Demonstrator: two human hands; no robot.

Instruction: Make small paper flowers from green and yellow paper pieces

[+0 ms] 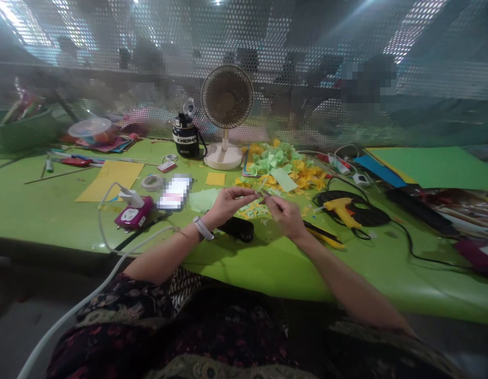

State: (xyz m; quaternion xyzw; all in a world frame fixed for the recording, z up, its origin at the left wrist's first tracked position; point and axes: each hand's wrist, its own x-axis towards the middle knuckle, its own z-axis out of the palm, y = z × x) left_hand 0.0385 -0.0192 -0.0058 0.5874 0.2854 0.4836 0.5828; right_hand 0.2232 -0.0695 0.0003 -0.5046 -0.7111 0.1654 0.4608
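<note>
As the left hand (pixel 228 206) and right hand (pixel 285 218) pinch a thin pale sliver (pixel 262 192) between their fingertips, its long axis slants away toward the green paper scraps (pixel 273 162).

Bright glare streaks through the perforated metal screen (pixel 244 42), hazing the upper view, while the wide-angle edges bow outward

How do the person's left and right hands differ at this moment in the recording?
The left hand has a white watch band on its wrist, while the right hand has a bare wrist. The left hand lies nearer the pink power socket, the right nearer the yellow glue gun. Both pinch a small thin item in front of the paper scraps.
</note>
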